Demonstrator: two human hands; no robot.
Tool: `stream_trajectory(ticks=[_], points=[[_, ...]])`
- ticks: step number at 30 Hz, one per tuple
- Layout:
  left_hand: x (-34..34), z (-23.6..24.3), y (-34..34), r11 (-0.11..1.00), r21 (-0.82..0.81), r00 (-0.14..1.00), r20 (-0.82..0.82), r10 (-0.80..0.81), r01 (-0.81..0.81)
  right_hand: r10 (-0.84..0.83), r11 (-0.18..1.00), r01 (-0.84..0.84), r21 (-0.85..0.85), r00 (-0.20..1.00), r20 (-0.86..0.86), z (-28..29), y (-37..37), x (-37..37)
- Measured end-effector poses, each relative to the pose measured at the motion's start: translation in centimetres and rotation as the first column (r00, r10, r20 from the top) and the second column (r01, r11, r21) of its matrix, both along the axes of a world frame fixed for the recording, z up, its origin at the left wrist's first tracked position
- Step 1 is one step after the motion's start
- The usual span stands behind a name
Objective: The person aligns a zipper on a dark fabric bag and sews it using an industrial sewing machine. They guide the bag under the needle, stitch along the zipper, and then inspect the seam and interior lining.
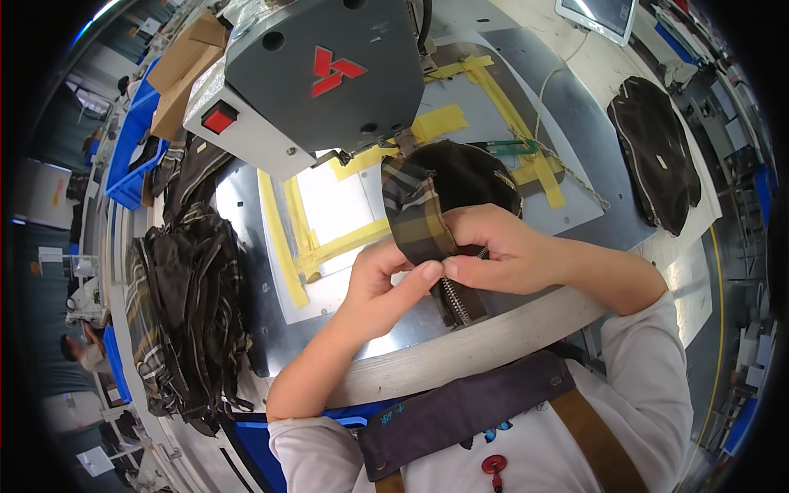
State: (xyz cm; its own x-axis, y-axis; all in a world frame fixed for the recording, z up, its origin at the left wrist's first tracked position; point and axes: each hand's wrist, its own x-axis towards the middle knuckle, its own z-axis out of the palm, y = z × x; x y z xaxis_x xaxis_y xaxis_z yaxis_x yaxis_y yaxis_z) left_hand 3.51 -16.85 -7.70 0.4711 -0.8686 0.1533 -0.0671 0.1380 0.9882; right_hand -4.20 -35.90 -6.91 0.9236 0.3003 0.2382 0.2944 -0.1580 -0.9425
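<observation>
A dark pouch with a plaid band point(411, 215) is in front of me at the table's near side, below the machine head. My left hand point(380, 287) pinches it from the left, with thumb and fingers closed at its near edge. On the other side my right hand point(503, 255) grips the same edge, its thumb almost meeting the left thumb. A metal zipper point(454, 300) runs down from between the thumbs toward the table's rim. The pouch's black inner side point(468, 177) faces up behind my right hand. Parts of the fingers are hidden by the fabric.
A grey sewing machine head point(288, 107) with a red switch point(219, 121) overhangs the work plate. Plaid and dark pieces point(193, 312) are heaped at left. Another dark pouch point(655, 156) lies at right. Green-handled tool point(514, 148), yellow tape point(283, 238) and a blue bin point(131, 156) show too.
</observation>
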Motion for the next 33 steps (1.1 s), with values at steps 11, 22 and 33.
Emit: stream_trajectory(ticks=[11, 22, 33], points=[[-1.5, 0.0, -0.1, 0.990, -0.109, 0.985, -0.154, 0.072, -0.090, 0.295, 0.742, 0.011, 0.670, 0.893, -0.341, -0.9, 1.4, -0.4], [-1.5, -1.4, -0.2, 0.978, -0.181, 0.984, 0.123, 0.130, -0.106, 0.169, 0.885, -0.069, 0.460, 0.969, -0.180, -1.8, 1.1, 0.1], [-0.8, -0.8, -0.3, 0.981, -0.195, 0.965, 0.254, 0.067, -0.016, 0.102, 0.957, -0.077, 0.280, 0.992, -0.073, -0.5, 0.3, 0.2]])
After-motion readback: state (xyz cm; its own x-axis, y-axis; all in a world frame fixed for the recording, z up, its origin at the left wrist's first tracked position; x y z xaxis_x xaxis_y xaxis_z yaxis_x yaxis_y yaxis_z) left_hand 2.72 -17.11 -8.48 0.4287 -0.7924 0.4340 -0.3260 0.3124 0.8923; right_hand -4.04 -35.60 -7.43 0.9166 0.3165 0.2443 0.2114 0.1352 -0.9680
